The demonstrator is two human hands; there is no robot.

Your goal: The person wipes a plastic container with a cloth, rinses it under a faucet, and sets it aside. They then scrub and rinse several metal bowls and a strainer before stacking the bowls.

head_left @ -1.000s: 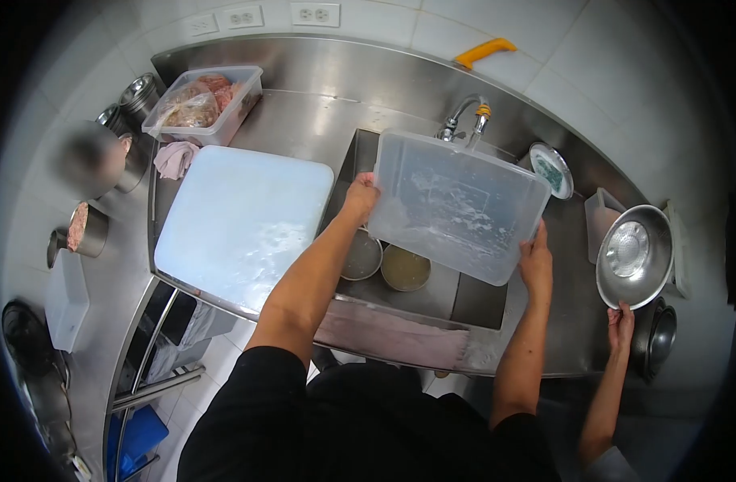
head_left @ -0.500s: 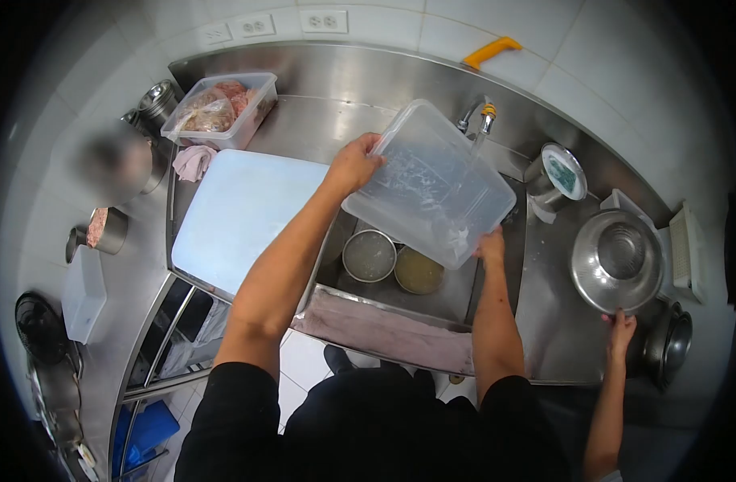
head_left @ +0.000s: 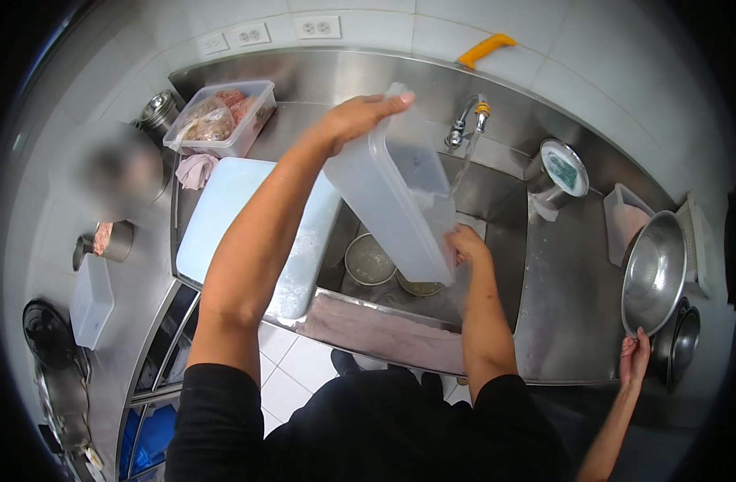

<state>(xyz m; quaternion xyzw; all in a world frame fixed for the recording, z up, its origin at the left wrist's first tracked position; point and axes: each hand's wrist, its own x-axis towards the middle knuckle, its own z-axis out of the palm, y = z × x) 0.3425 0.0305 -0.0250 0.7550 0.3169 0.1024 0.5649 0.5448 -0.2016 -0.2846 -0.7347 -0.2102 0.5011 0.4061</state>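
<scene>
A translucent plastic tub [head_left: 376, 197] is held tilted on its side over the steel sink [head_left: 500, 233]. My left hand [head_left: 366, 116] is closed on its upper edge, and my right hand [head_left: 466, 243] grips its lower right side. Water runs from the faucet [head_left: 469, 120] beside the tub's open side. Beneath the tub, a round pot [head_left: 370, 259] with cloudy liquid stands in the sink, and a second pot [head_left: 420, 286] is partly hidden. The blue-white cutting board [head_left: 223, 209] lies left of the sink, partly behind my left forearm.
A co-worker's hand [head_left: 635, 357] holds a steel bowl [head_left: 656, 273] at the right. A tub of bagged meat [head_left: 259, 120] stands back left, beside a pink cloth [head_left: 196, 171]. Another cloth [head_left: 384, 329] lies along the sink's front edge. A steel pot [head_left: 545, 181] stands right of the faucet.
The tub has turned onto its side and moved left, with my left hand higher. Running water now shows at the faucet. The co-worker's bowl has moved right and tilted, uncovering a small tub behind.
</scene>
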